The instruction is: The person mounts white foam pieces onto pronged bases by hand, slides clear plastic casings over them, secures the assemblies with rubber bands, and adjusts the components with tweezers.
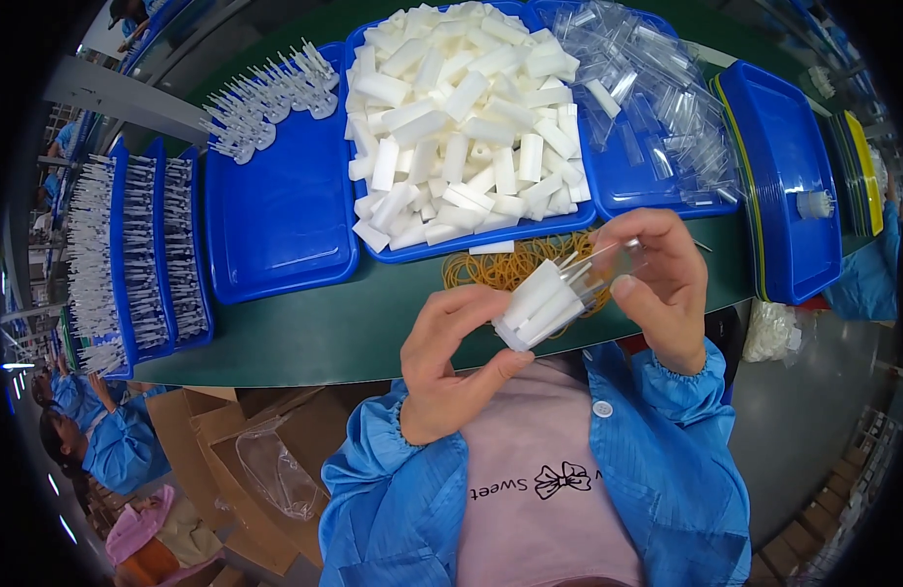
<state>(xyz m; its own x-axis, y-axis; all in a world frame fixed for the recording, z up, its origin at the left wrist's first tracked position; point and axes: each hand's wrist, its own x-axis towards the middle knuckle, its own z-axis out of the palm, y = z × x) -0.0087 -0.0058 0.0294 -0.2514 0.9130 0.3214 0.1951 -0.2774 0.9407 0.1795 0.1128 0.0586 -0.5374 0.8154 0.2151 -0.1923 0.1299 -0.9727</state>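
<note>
So the left hand was clamped on a little bundle of white pieces by the desk edge, thin sticks poking out. The right hand had thumb and fingers pinched on a clear plastic piece at the bundle's stick end. Just past them lay tangled yellowish rubber bands, then a blue tray heaped with white blocks.
</note>
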